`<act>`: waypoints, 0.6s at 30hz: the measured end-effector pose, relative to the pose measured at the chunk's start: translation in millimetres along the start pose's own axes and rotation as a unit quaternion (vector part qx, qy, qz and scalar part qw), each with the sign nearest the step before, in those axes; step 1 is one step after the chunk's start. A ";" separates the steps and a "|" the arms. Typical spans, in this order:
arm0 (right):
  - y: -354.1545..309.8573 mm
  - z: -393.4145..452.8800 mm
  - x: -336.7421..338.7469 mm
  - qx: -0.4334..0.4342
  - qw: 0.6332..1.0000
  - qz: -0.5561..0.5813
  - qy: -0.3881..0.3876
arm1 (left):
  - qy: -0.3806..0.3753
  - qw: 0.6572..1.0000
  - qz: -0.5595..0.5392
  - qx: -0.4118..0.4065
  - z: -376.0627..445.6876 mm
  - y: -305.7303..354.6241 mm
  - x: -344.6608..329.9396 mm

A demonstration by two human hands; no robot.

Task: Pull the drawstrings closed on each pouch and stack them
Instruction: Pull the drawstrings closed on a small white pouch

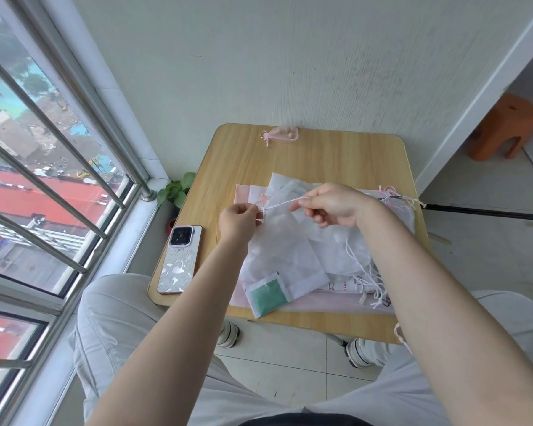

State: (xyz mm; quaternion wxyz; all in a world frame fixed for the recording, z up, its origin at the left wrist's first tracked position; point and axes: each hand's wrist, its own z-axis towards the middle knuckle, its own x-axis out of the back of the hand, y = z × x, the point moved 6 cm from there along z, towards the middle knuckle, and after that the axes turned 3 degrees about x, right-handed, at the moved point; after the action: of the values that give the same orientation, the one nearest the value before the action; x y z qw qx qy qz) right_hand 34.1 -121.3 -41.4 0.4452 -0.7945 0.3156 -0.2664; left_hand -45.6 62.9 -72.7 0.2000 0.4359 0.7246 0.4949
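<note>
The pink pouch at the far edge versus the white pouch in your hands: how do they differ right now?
The pink pouch lies untouched at the table's far edge; the white pouch is near, with the left hand and right hand pulling its drawstring taut. The pink pouch is smaller and cinched; the white pouch lies flat. Both are sheer.

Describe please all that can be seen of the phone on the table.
The phone lies flat, back side up, near the left edge of the wooden table. Its case looks glossy, pale pink and silver, with a broken mirror-like pattern. A dark square camera block sits at its far end. It lies slightly slanted, its near end close to the table's front corner. Only the table touches it; the pile of pouches and both hands are apart from it.
</note>
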 end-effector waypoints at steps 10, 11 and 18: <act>-2.7 -15.0 9.5 -0.004 1.000 -0.019 -0.013 | 0.021 0.999 0.032 -0.009 3.7 -6.7 -3.2; -3.4 -16.0 12.0 -0.004 0.999 -0.038 0.010 | 0.023 0.999 0.035 -0.010 3.3 -6.7 -3.3; -13.4 -6.6 20.0 0.118 0.912 0.339 0.201 | 0.004 0.998 0.066 -0.009 -1.6 -9.4 -12.9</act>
State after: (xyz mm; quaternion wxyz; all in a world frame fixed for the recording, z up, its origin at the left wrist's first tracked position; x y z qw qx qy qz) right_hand 46.2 -134.2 -23.7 0.5261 -0.5116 0.6148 -0.2890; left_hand -43.8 50.1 -82.2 0.1675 0.4793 0.6905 0.5152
